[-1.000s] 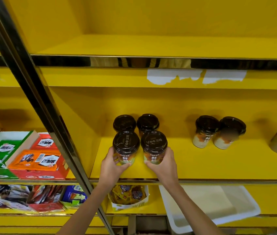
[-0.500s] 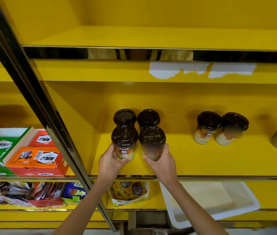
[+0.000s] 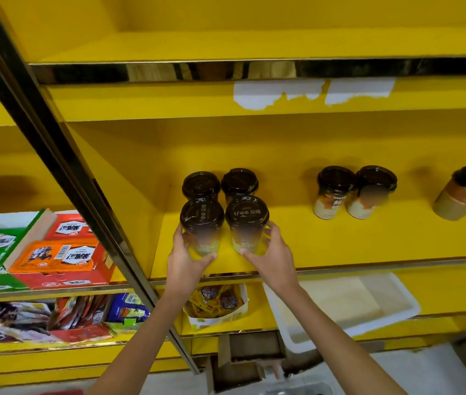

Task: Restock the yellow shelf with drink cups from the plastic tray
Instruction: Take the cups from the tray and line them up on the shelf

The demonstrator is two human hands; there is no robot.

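Two drink cups with dark lids stand side by side on the yellow shelf [image 3: 340, 249]. My left hand [image 3: 186, 259] is wrapped around the left cup [image 3: 201, 223]. My right hand [image 3: 273, 256] grips the right cup [image 3: 246, 222]. Right behind them stand two more dark-lidded cups [image 3: 220, 185], close to the shelf's left wall. Further right on the same shelf are a pair of cups [image 3: 354, 192] and a single tilted cup [image 3: 464, 193] at the frame's edge. The white plastic tray [image 3: 397, 312] sits on the shelf below, at the right, with nothing visible in it.
A dark metal upright [image 3: 63, 172] separates this bay from the left one, which holds snack boxes [image 3: 58, 252] and bagged snacks [image 3: 55, 317]. A small box of yellow packets [image 3: 216, 303] sits below the cups. The upper shelf [image 3: 254, 47] is bare yellow.
Both hands have pushed the two front cups slightly further back on the shelf, closer to the rear pair. The view has shifted a little to the left.
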